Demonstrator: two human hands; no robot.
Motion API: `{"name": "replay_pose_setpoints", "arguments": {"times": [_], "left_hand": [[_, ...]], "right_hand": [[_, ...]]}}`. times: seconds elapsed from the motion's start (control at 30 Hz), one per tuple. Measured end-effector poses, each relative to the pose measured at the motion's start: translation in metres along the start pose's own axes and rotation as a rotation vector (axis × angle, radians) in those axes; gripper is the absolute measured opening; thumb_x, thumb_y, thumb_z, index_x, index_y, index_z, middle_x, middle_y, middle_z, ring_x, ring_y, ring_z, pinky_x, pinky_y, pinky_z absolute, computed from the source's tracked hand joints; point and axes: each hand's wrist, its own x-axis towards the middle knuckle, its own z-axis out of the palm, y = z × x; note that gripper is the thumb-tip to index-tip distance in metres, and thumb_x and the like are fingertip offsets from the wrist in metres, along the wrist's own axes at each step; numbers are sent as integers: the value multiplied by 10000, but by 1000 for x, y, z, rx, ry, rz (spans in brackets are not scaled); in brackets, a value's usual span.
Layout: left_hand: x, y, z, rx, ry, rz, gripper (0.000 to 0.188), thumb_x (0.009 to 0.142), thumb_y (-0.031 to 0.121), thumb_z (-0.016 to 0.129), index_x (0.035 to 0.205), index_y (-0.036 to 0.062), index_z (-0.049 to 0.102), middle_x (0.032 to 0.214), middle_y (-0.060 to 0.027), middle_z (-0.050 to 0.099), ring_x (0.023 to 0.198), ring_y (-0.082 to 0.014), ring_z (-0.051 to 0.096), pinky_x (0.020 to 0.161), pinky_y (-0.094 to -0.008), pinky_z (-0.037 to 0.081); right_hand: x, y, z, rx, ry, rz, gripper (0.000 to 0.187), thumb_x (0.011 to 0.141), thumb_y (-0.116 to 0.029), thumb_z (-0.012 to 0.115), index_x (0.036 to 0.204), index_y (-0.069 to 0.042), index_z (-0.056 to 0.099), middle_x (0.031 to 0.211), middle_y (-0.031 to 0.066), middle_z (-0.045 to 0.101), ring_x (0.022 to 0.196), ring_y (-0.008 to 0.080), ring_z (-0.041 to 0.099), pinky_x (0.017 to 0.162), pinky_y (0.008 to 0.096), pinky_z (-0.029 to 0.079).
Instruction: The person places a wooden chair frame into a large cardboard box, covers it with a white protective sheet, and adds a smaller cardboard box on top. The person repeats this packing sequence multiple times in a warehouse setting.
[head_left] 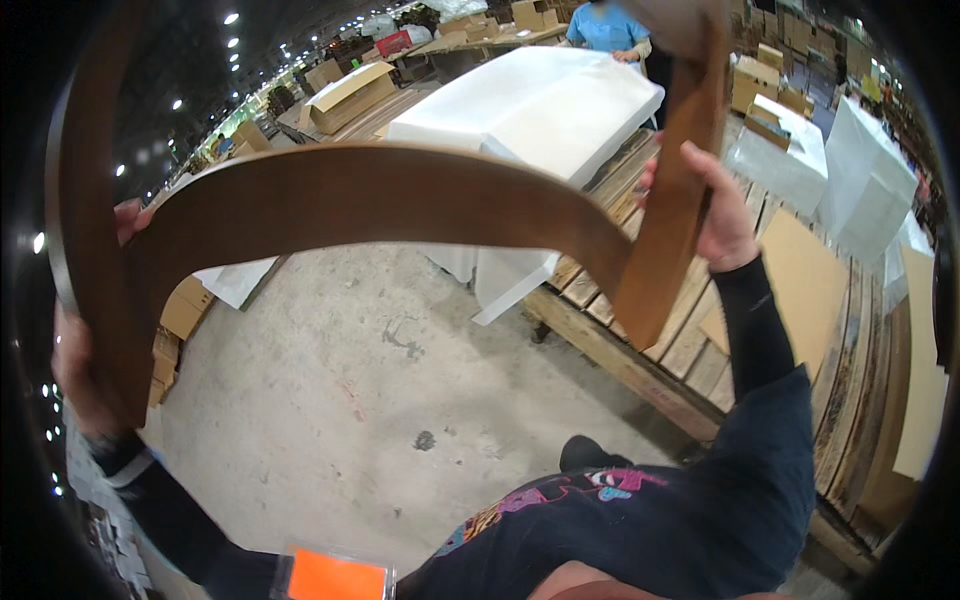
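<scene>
While both hands (725, 220) (78, 370) grip it, a frame (390, 195) (brown) arches.

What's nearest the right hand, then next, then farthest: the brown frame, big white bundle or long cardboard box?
From the right hand, in the head view:
1. Brown frame, held by it
2. Big white bundle, upper middle
3. Long cardboard box, upper left

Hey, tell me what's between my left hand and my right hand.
In the head view, a brown wooden frame spans that stretch: your left hand holds one side of it and your right hand the other.
</scene>
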Motion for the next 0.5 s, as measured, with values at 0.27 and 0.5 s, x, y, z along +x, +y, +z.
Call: {"name": "replay_pose_setpoints", "arguments": {"times": [0.27,0.5], "left_hand": [[141,-272,14,34,142,67,654,770,192,685,1331,-81,490,1249,-182,612,1115,-256,635,1057,-381,436],[371,-456,-46,60,119,176,610,829,260,705,1338,-34,538,1195,-159,673,1062,-211,650,966,-325,508]], "right_hand": [[165,72,24,-239,118,-343,435,962,-295,620,1297,-28,546,1044,104,664,914,167,667,806,317,565],[400,55,61,-715,274,-524,279,935,-238,637,1089,-4,646,924,88,727,803,138,694,719,286,572]]}}
